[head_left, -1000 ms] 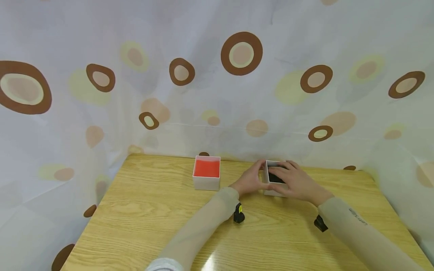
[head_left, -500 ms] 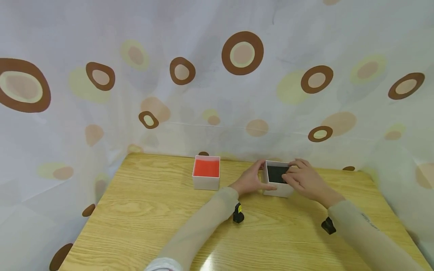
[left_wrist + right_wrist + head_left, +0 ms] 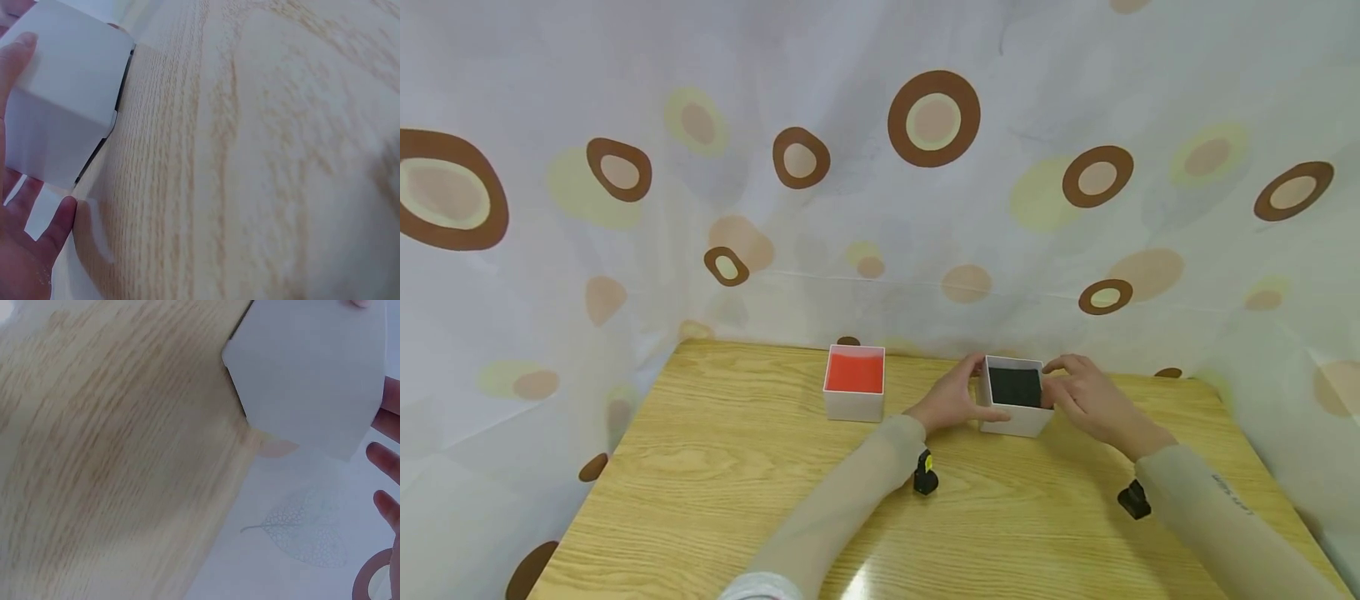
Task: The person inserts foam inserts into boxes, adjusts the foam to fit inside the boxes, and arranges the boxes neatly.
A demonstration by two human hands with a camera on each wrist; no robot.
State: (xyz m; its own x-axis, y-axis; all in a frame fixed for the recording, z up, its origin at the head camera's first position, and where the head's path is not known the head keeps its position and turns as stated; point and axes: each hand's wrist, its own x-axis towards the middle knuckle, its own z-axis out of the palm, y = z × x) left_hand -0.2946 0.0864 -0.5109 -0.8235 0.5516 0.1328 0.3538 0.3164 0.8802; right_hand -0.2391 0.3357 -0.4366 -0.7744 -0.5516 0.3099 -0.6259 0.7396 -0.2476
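A person is sitting at a wooden table, both forearms in pale sleeves reaching forward. Between the two hands is standing a small white box with a black lining, open at the top, near the far edge of the table.

The left hand is holding this box from its left side: the thumb is lying along the near lower edge and the fingers are curling around the far left corner. In the left wrist view the white box wall is sitting right against the palm, with a fingertip on its upper corner, so the grip here is closed around the box.

The right hand is meeting the box on its right side, fingers bent and touching the right wall and rim. In the right wrist view the box is sitting just beyond the fingertips; I cannot tell how firmly this grip is holding.

To the left of the black-lined box, well apart from it, a second white box with a red lining is resting on the table. Behind the box a pale curtain with brown and yellow ovals is hanging.
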